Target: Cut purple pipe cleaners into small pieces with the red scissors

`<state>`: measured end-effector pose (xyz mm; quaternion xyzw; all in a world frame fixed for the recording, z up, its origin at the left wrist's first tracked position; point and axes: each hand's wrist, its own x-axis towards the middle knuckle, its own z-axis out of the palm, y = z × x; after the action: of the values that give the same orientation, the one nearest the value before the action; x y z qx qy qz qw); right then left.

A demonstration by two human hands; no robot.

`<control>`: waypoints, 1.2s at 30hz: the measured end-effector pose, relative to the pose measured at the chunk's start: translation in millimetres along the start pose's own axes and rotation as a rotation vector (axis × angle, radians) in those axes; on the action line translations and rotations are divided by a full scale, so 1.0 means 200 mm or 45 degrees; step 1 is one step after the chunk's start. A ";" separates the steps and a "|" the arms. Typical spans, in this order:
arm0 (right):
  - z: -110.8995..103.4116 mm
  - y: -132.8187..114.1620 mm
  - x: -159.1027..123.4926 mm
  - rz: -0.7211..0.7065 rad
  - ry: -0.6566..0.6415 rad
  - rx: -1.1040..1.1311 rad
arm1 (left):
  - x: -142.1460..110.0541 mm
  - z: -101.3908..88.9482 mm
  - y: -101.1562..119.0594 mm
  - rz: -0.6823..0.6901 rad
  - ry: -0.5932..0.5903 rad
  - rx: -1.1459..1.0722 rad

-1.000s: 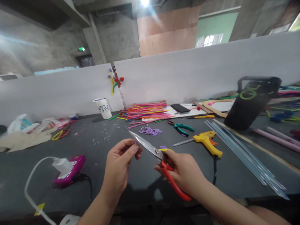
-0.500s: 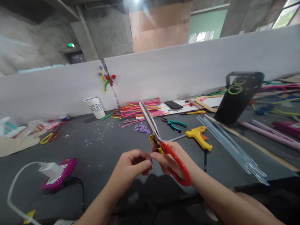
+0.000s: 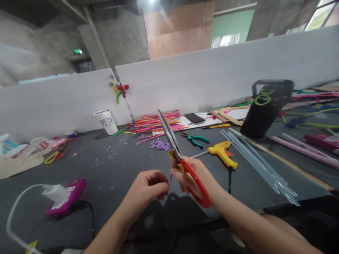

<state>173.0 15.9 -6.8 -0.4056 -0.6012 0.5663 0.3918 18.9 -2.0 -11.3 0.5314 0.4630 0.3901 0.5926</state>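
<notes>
The right hand [image 3: 200, 169] is clamped on a pair of scissors [image 3: 186, 165] with red and yellow handles, its fingers wrapped around the grips. The left hand [image 3: 147, 187] has its thumb and forefinger drawn close together; whether anything is pinched there cannot be told. Between the 2 hands hangs 1 small purple piece [image 3: 171, 177], just below the right fingertips and just beside the left ones. It lies to the left of the scissor handles, its long axis roughly up and down in view; the left fingertips and the right ones are about equally near. The blades point forward and slightly left, away from both the piece and the left hand.

Farther out, a loose pile of purple cut pieces [image 3: 159, 144] lies on the dark table [image 3: 106, 183], just left of the blades in view. Behind it spreads a bundle of pink, red and yellow stems [image 3: 149, 125]. To the right are pliers [image 3: 198, 138] with teal handles, a yellow glue gun [image 3: 218, 150] and long clear sticks [image 3: 256, 162], with a tall black bottle [image 3: 266, 113] beyond. Toward the left stand a white patterned cup [image 3: 107, 121] and, nearer, a magenta power strip [image 3: 66, 199] with a white plug.
</notes>
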 end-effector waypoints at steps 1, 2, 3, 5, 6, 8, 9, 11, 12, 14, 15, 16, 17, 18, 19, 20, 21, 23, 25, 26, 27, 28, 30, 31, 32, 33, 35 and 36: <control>0.00 -0.01 0.00 0.002 0.014 0.000 | 0.00 -0.01 0.00 0.001 0.046 0.041; 0.00 -0.01 0.00 0.007 0.020 0.003 | 0.00 -0.01 0.00 0.006 0.087 0.056; 0.00 -0.01 0.00 0.012 0.016 0.007 | 0.00 -0.01 0.00 0.014 0.106 0.042; 0.00 0.00 0.01 0.018 -0.008 0.019 | 0.00 0.00 0.01 0.021 0.064 -0.043; 0.00 0.01 0.01 0.018 -0.022 0.017 | -0.01 0.01 0.01 0.018 0.024 -0.096; 0.01 0.02 0.00 0.014 -0.044 0.013 | -0.01 0.02 0.01 -0.001 -0.026 -0.173; 0.01 0.02 0.00 0.013 -0.046 0.008 | -0.02 0.03 0.01 -0.008 -0.027 -0.188; 0.01 0.02 0.00 0.013 -0.024 -0.009 | -0.02 0.03 0.01 0.008 0.002 -0.186; 0.01 0.02 0.00 0.013 0.002 -0.023 | -0.02 0.02 0.01 0.024 0.024 -0.186; 0.00 0.01 0.00 0.010 0.060 -0.059 | -0.02 0.01 0.01 0.051 0.072 -0.210; 0.00 0.01 0.01 0.001 0.081 -0.080 | -0.02 0.00 0.01 0.063 0.099 -0.233; -0.01 0.01 0.01 -0.011 0.085 -0.103 | -0.02 0.00 0.01 0.072 0.123 -0.258; -0.01 0.01 0.01 -0.032 0.077 -0.128 | -0.02 0.00 0.02 0.080 0.144 -0.287; -0.01 0.02 0.01 -0.066 0.064 -0.157 | -0.02 -0.01 0.02 0.086 0.162 -0.314; -0.02 0.03 0.00 -0.111 0.055 -0.196 | -0.03 -0.01 0.02 0.093 0.176 -0.336; -0.02 0.04 0.00 -0.163 0.052 -0.246 | -0.03 -0.01 0.02 0.102 0.183 -0.346; -0.02 0.04 0.00 -0.214 0.055 -0.310 | -0.03 -0.01 0.02 0.112 0.189 -0.347; -0.01 0.05 -0.01 -0.295 0.087 -0.497 | -0.03 -0.01 0.03 0.150 0.218 -0.351; -0.01 0.04 -0.03 -0.330 0.125 -0.742 | -0.03 -0.01 0.04 0.204 0.288 -0.386; 0.00 0.04 -0.04 -0.345 0.143 -0.860 | -0.03 -0.02 0.04 0.235 0.333 -0.416; 0.00 0.04 -0.04 -0.363 0.160 -0.969 | -0.03 -0.02 0.05 0.272 0.378 -0.449; 0.01 0.05 -0.05 -0.383 0.171 -1.065 | -0.03 -0.03 0.05 0.316 0.413 -0.478; 0.02 0.06 -0.05 -0.417 0.187 -1.222 | -0.03 -0.04 0.06 0.407 0.452 -0.529; 0.02 0.07 -0.05 -0.428 0.194 -1.288 | -0.04 -0.04 0.06 0.446 0.461 -0.545; 0.03 0.08 -0.05 -0.432 0.204 -1.344 | -0.04 -0.04 0.06 0.474 0.466 -0.557; 0.03 0.09 -0.05 -0.437 0.212 -1.387 | -0.05 -0.04 0.07 0.491 0.469 -0.563; 0.03 0.11 -0.05 -0.458 0.230 -1.443 | -0.06 -0.04 0.07 0.503 0.471 -0.565; 0.03 0.11 -0.05 -0.471 0.234 -1.462 | -0.06 -0.03 0.07 0.503 0.472 -0.569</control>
<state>171.3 5.5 -29.9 -0.4879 -0.8347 0.0370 0.2527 9.7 -10.4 4.2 0.3882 0.3541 0.6787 0.5132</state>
